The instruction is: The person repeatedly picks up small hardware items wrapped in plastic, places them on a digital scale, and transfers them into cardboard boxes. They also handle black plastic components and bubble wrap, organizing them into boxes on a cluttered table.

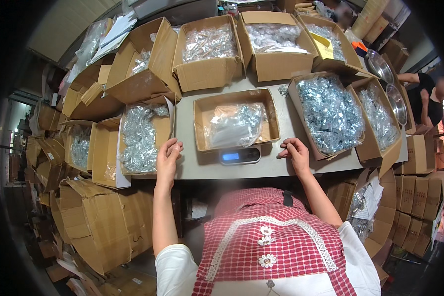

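Both my hands rest by the table's near edge, either side of a small digital scale (240,156) with a lit blue display. On the scale sits a shallow cardboard box (201,106) holding clear plastic bags (237,126) of small pieces. My left hand (169,152) lies beside a box of bagged silvery metal parts (142,135), fingers loosely bent and nothing visible in them. Apart from the middle box, my right hand (295,152) has bent, parted fingers and no visible object in it. Near it stands a carton full of shiny bagged metal pieces (329,113).
Open cartons of bagged parts line the far side, including a box with clear packets (209,43) and one with a yellow card (322,45). Metal bowls (396,103) stand at the right, near another person (424,98). A large carton (101,217) is below left.
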Demonstrator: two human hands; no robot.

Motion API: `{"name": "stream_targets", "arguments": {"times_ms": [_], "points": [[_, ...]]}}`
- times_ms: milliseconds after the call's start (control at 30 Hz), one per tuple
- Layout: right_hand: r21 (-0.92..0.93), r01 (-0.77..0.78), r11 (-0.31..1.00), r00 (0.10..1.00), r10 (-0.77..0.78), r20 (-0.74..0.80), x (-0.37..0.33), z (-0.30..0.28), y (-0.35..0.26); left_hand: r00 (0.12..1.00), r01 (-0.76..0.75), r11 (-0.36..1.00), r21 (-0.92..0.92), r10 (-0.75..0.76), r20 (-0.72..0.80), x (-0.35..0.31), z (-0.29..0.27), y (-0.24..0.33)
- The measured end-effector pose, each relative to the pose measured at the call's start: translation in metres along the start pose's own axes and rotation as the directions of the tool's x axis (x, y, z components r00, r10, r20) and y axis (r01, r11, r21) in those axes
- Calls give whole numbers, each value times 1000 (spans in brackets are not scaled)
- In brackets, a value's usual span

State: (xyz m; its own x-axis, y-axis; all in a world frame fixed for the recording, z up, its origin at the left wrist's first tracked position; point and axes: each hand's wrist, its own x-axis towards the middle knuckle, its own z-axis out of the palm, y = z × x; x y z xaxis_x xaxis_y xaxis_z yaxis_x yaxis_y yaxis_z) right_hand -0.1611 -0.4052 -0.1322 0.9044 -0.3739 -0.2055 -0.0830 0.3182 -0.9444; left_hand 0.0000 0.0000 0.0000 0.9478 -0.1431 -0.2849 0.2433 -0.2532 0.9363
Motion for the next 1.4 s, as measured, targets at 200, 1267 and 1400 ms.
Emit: {"name": "stream_targets", "arguments": {"times_ms": [200,1267,1400], "points": [[45,-71,996,997,72,-5,0,2,-12,998,48,999,-16,-47,46,-1,9,-1],[-40,-208,977,976,204,-82,50,29,-26,976,170,985,-34,-164,146,55,39,-29],[-34,-190,981,981,188,-55,52,27,-23,976,175,982,-66,-164,146,56,39,-22]]}}
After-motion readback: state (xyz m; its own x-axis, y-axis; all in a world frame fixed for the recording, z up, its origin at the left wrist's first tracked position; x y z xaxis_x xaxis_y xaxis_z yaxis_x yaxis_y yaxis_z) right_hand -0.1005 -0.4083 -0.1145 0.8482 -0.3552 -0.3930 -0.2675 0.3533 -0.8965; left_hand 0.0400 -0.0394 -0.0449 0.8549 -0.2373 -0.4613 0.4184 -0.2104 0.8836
